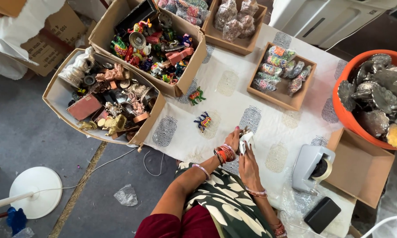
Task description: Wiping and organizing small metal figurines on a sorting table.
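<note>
Tabletop (233,94): white printed cloth, near edge running diagonally beside the person, bare cloth at centre between boxes and hands.

Cardboard box of brown and metal figurines (103,99): overhanging left tabletop edge above grey floor.

Cardboard box of painted figurines (156,44): touching the first, set farther in.

Orange tub (346,114): heaped with silver leaf-shaped dishes, cut by right frame edge.

Empty cardboard box (361,167): just below tub, at right tabletop corner.

Wooden tray of wrapped packets (281,75): well apart from hands.

Tape dispenser (311,165): near right hand, open cloth between.

Black case (322,214): at near edge.

Two painted animal figurines (204,121): loose on bare cloth, just beyond hands.

Left hand (233,140), right hand (249,165): pressed close, fingers pinching a small item in white wrap (246,140), low over near tabletop edge.
</note>
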